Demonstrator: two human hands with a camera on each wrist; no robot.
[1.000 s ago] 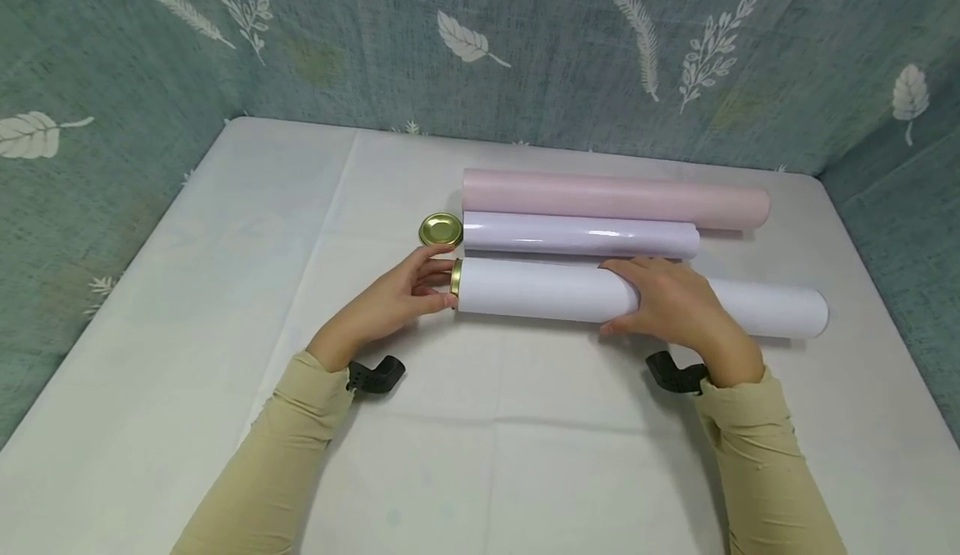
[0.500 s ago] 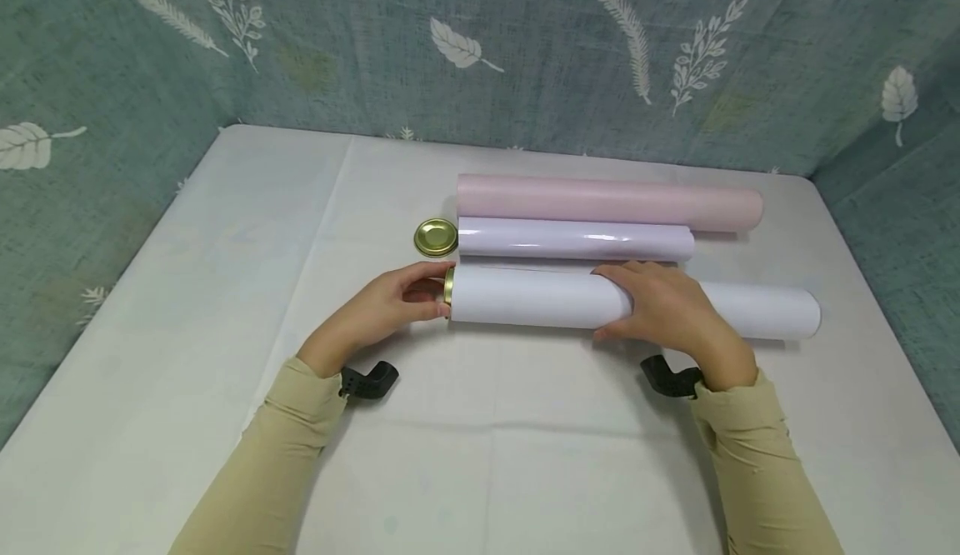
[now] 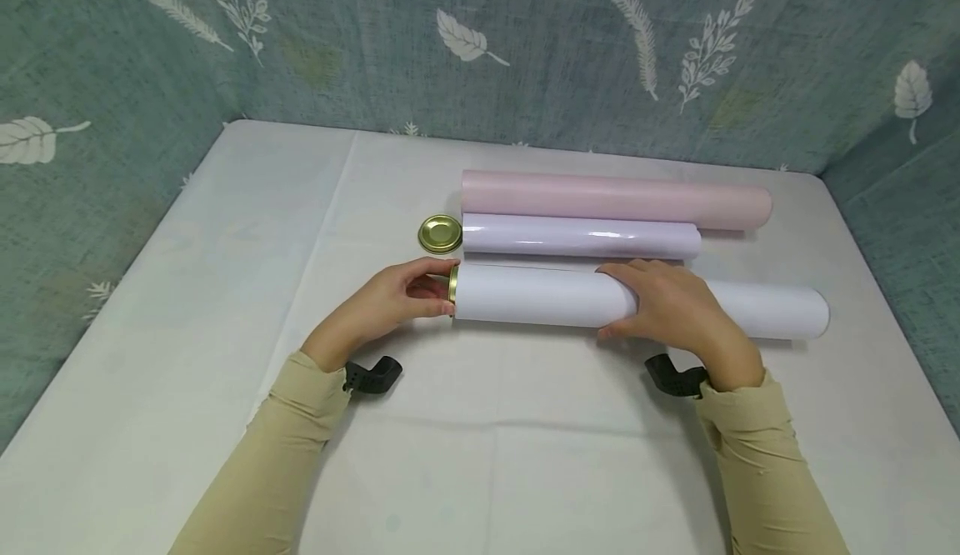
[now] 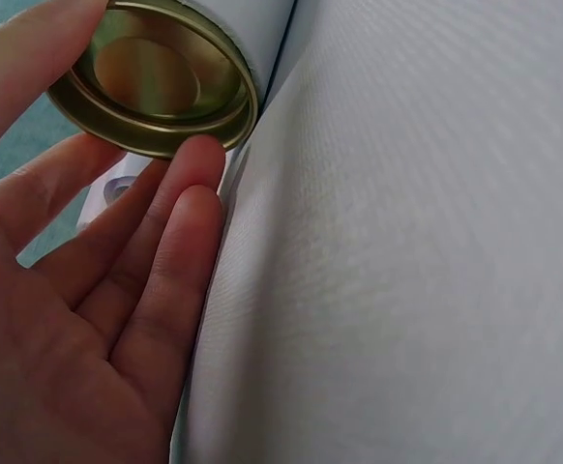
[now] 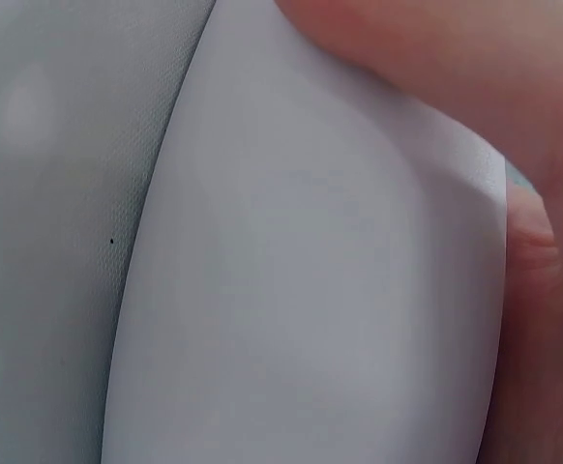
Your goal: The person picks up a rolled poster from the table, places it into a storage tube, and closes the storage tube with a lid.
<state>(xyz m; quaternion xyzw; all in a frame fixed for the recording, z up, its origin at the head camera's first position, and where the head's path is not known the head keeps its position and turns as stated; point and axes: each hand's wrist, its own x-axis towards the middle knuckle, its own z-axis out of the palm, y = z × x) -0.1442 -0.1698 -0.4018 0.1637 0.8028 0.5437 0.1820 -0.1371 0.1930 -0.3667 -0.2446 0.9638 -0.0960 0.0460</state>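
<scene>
A long white tube [image 3: 525,295] lies across the table, its left end fitted with a gold metal lid [image 3: 452,290]. My left hand [image 3: 390,303] holds this lid by its edge, thumb on the near side and fingers at the far side. In the left wrist view the recessed face of the gold lid [image 4: 151,72] shows, with the thumb and fingertips at its rim. My right hand [image 3: 671,305] grips the white tube right of its middle, thumb in front and fingers over the top. The right wrist view shows the tube's smooth wall [image 5: 301,271] close up.
Behind the white tube lie a glossy pale lilac roll [image 3: 577,236] and a longer pink roll [image 3: 615,197], roughly parallel. A second gold lid [image 3: 440,233] lies flat by their left ends. Everything is on a white-covered table [image 3: 480,472] against green leaf-patterned cloth [image 3: 540,47].
The fingers of my left hand have shifted slightly around the lid's edge, and the tube's left end has moved a little towards me. My right hand keeps its grip.
</scene>
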